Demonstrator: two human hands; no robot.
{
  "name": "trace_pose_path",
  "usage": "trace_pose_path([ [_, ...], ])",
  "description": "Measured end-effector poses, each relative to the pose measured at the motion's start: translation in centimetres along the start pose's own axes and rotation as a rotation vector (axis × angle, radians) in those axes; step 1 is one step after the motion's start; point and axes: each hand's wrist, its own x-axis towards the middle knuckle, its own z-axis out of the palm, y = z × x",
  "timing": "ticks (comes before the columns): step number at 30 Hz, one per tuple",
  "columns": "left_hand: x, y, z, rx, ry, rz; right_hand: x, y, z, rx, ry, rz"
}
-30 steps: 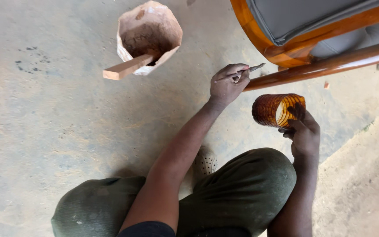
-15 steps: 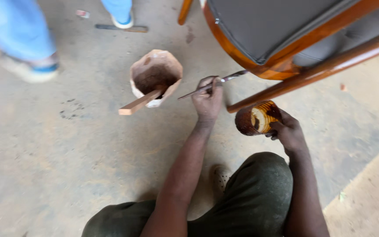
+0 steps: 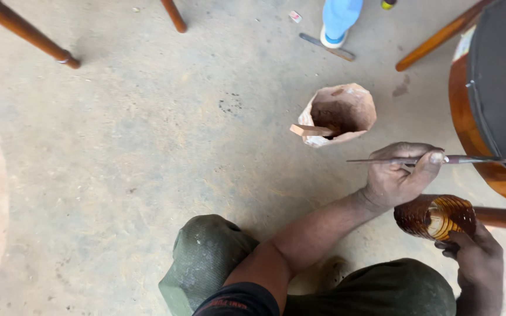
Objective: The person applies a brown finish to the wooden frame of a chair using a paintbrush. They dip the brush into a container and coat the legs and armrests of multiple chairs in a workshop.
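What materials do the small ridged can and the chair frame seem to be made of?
The ridged can in the right hand looks like metal: ribbed wall, coated in amber-brown stain. The chair frame seems to be wood with a glossy reddish-brown finish that reflects light. The left hand holds a thin brush, apparently with a metal handle.

Left hand [image 3: 402, 175] pinched shut, forearm stretched forward; right hand [image 3: 475, 260] curled closed, held low.

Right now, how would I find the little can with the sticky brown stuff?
Start at the big glossy wooden chair on the right and drop below its rail. There the right hand grips a small ribbed tin can, tilted and coated in amber-brown drips. The torn paper bag nearby is pale, dusty and sits alone on the floor.
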Motion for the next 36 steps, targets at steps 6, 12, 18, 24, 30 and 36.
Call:
trace_pose_path([
  [6, 6.2, 7.7, -2.1, -0.019, -0.093, 0.176, 0.9, 0.3, 0.9, -0.016, -0.056, -0.008],
  [12, 12.6, 9.8, -4.1, 0.465, -0.446, 0.580, 5.0, 4.0, 1.4, -0.029, -0.164, 0.041],
  [18, 5.4, 21.8, -18.5, 1.187, -0.830, 0.403, 16.0, 5.3, 3.1, -0.010, -0.972, 0.506],
  [24, -1.6, 29.8, -22.1, 1.425, -0.570, -0.025, 14.1, 4.7, 3.7, -0.203, -0.632, 0.250],
  [30, -2.1, 28.8, -24.5, 1.282, -0.555, -0.167, 12.5, 0.9, 5.3, -0.185, -0.680, 0.228],
  [36, -1.0, 30.5, -25.1, 1.178, -0.583, -0.448, 6.9, -3.7, 6.3, 0.061, -0.815, -0.213],
])
